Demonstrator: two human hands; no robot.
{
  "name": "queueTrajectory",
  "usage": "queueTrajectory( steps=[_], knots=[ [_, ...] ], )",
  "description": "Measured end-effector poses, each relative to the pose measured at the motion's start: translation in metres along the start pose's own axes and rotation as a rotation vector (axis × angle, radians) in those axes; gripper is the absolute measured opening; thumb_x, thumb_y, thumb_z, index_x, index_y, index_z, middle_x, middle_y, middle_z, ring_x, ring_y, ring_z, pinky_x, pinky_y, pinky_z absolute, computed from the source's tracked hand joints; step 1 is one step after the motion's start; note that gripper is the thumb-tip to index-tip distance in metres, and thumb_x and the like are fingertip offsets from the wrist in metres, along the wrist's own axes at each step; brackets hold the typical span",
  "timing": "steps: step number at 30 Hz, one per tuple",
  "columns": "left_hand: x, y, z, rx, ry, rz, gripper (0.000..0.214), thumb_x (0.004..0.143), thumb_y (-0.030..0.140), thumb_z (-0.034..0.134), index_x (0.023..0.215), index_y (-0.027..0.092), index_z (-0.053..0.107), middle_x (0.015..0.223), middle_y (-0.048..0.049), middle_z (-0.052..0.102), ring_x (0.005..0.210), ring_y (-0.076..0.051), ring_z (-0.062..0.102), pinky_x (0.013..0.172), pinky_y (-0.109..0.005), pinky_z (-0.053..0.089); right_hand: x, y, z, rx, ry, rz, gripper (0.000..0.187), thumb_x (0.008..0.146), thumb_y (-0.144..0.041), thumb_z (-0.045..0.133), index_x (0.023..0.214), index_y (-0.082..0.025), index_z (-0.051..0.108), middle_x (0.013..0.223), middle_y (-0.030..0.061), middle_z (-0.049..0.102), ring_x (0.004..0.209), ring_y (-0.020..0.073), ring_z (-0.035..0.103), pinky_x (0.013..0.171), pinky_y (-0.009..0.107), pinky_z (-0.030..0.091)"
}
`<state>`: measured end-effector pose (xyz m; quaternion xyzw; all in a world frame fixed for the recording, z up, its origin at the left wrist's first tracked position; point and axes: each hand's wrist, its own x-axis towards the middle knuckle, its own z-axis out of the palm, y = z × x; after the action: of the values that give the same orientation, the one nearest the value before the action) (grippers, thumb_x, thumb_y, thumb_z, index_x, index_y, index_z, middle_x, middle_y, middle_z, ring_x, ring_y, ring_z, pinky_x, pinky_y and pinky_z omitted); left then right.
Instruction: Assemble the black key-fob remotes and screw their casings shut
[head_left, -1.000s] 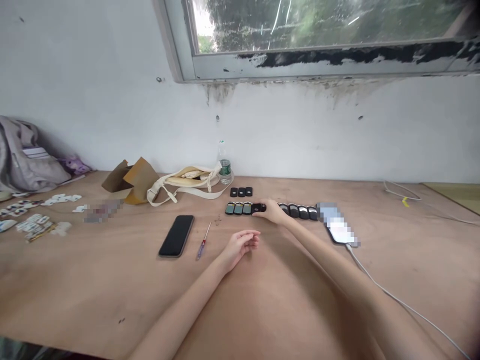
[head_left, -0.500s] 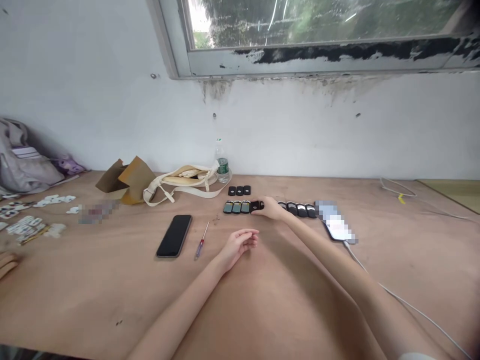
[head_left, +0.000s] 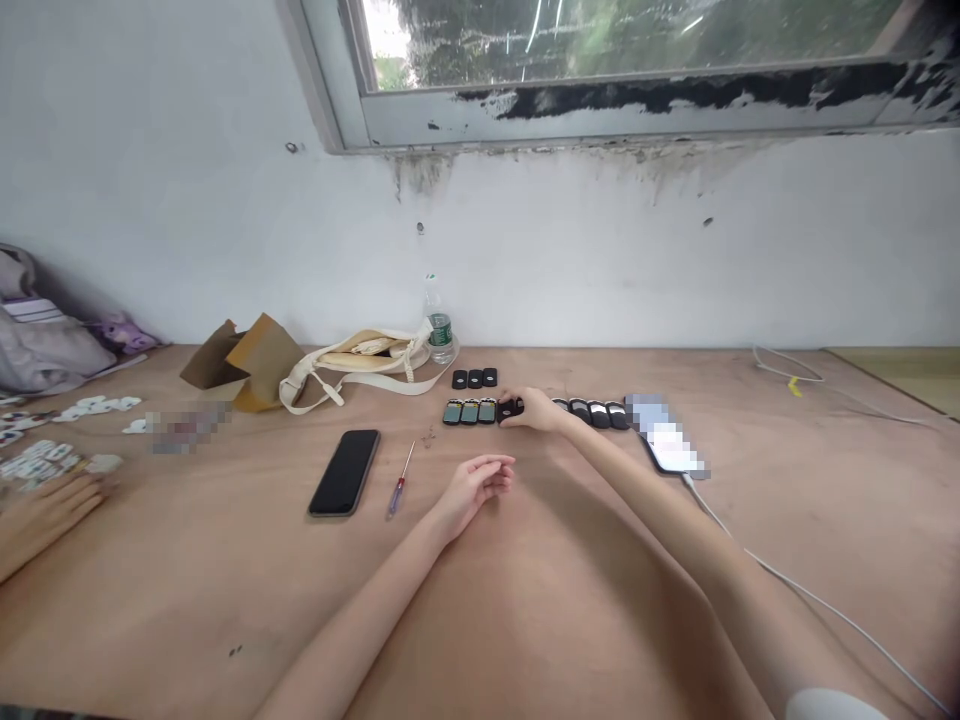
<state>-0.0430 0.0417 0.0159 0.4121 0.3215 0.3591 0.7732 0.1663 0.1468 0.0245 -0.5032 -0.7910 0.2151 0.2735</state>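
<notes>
My right hand (head_left: 538, 410) reaches to the row of small devices, its thumb and fingers closed around the edges of a small black plastic case (head_left: 510, 408) on the table. Left of this case, three small devices (head_left: 469, 412) with grey-green faces lie side by side. Several dark cases with pale patches (head_left: 598, 414) continue the row to the right, partly behind my right hand. Three small black covers (head_left: 475, 379) lie above. My left hand (head_left: 478, 490) rests on the table nearer me, fingers loosely curled and apart, holding nothing.
A screwdriver (head_left: 400, 482) and a dark phone (head_left: 345, 473) lie left of my left hand. A charging phone (head_left: 664, 435) is at right with its cable. Behind are a bottle (head_left: 440, 335), a cream bag (head_left: 360, 360) and a cardboard box (head_left: 262, 365). Another person's hand (head_left: 56, 515) is at far left.
Another person's hand has come into view at the far left, near the white pieces. The view has shifted slightly. My hands stay almost in place, the right still on the black case.
</notes>
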Motion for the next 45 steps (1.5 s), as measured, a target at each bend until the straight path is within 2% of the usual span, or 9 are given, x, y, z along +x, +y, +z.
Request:
queueTrajectory(
  steps=[7, 12, 14, 18, 22, 26, 28, 32, 45],
  knots=[
    [0.000, 0.000, 0.003, 0.000, 0.030, 0.015, 0.028, 0.075, 0.033, 0.070, 0.094, 0.013, 0.071, 0.083, -0.0058, 0.064, 0.075, -0.012, 0.061, 0.075, -0.024, 0.047, 0.000, -0.010, -0.006, -0.023, 0.017, -0.027, 0.037, 0.058, -0.020, 0.079, 0.093, -0.019, 0.066, 0.099, 0.0047, 0.071, 0.094, 0.0243, 0.065, 0.087, 0.037, 0.048],
    [0.005, -0.007, 0.011, -0.023, 0.287, 0.169, 0.035, 0.072, 0.036, 0.073, 0.100, 0.016, 0.068, 0.098, -0.0070, 0.067, 0.081, -0.014, 0.063, 0.085, -0.029, 0.049, -0.046, -0.045, 0.001, 0.148, 0.252, -0.150, 0.032, 0.068, -0.024, 0.072, 0.098, -0.021, 0.061, 0.110, 0.0064, 0.066, 0.105, 0.0231, 0.061, 0.096, 0.040, 0.044],
    [0.004, -0.008, 0.015, 0.009, 0.251, 0.179, 0.042, 0.071, 0.039, 0.074, 0.106, 0.016, 0.066, 0.106, -0.0083, 0.067, 0.090, -0.017, 0.064, 0.090, -0.033, 0.049, -0.073, -0.059, 0.012, 0.224, 0.302, -0.138, 0.033, 0.070, -0.026, 0.072, 0.100, -0.022, 0.058, 0.119, 0.0081, 0.062, 0.113, 0.0236, 0.057, 0.099, 0.041, 0.043],
    [-0.004, -0.009, 0.024, 0.167, 0.054, 0.123, 0.046, 0.072, 0.045, 0.072, 0.105, 0.012, 0.068, 0.104, -0.0103, 0.069, 0.098, -0.025, 0.063, 0.089, -0.037, 0.050, -0.118, -0.075, 0.035, 0.288, 0.352, -0.054, 0.038, 0.072, -0.030, 0.073, 0.105, -0.023, 0.056, 0.124, 0.0096, 0.058, 0.120, 0.0249, 0.052, 0.103, 0.044, 0.040],
    [-0.014, -0.013, 0.030, 0.432, -0.021, 0.213, 0.041, 0.081, 0.043, 0.062, 0.109, 0.014, 0.068, 0.106, -0.0092, 0.070, 0.101, -0.027, 0.061, 0.090, -0.036, 0.048, -0.144, -0.070, 0.039, 0.469, 0.345, 0.107, 0.063, 0.068, -0.036, 0.077, 0.124, -0.026, 0.049, 0.126, 0.0089, 0.057, 0.119, 0.0246, 0.054, 0.102, 0.043, 0.044],
    [-0.020, -0.015, 0.033, 0.734, -0.017, 0.403, 0.031, 0.082, 0.033, 0.062, 0.110, 0.022, 0.070, 0.106, -0.0082, 0.067, 0.098, -0.024, 0.061, 0.090, -0.032, 0.046, -0.162, -0.062, 0.026, 0.713, 0.274, 0.177, 0.035, 0.072, -0.040, 0.073, 0.102, -0.025, 0.065, 0.105, 0.0051, 0.065, 0.100, 0.0225, 0.064, 0.090, 0.038, 0.054],
    [-0.022, -0.016, 0.033, 0.767, -0.015, 0.441, 0.030, 0.079, 0.031, 0.065, 0.108, 0.025, 0.071, 0.101, -0.0074, 0.066, 0.094, -0.022, 0.061, 0.087, -0.031, 0.047, -0.170, -0.061, 0.021, 0.743, 0.270, 0.204, 0.026, 0.072, -0.041, 0.073, 0.091, -0.023, 0.068, 0.095, 0.0045, 0.066, 0.091, 0.0217, 0.066, 0.085, 0.038, 0.056],
    [-0.025, -0.017, 0.031, 0.639, 0.026, 0.367, 0.025, 0.073, 0.031, 0.071, 0.097, 0.023, 0.073, 0.097, -0.0065, 0.068, 0.092, -0.022, 0.063, 0.085, -0.032, 0.050, -0.177, -0.066, 0.019, 0.715, 0.297, 0.245, 0.026, 0.068, -0.041, 0.076, 0.083, -0.022, 0.067, 0.088, 0.0034, 0.067, 0.087, 0.0225, 0.067, 0.081, 0.039, 0.056],
    [-0.026, -0.015, 0.029, 0.680, 0.026, 0.379, 0.016, 0.073, 0.028, 0.070, 0.085, 0.019, 0.072, 0.089, -0.0075, 0.070, 0.086, -0.022, 0.064, 0.081, -0.032, 0.053, -0.178, -0.065, 0.020, 0.711, 0.216, 0.218, 0.027, 0.073, -0.040, 0.072, 0.075, -0.020, 0.054, 0.084, 0.0035, 0.067, 0.084, 0.0215, 0.067, 0.077, 0.037, 0.054]
  ],
)
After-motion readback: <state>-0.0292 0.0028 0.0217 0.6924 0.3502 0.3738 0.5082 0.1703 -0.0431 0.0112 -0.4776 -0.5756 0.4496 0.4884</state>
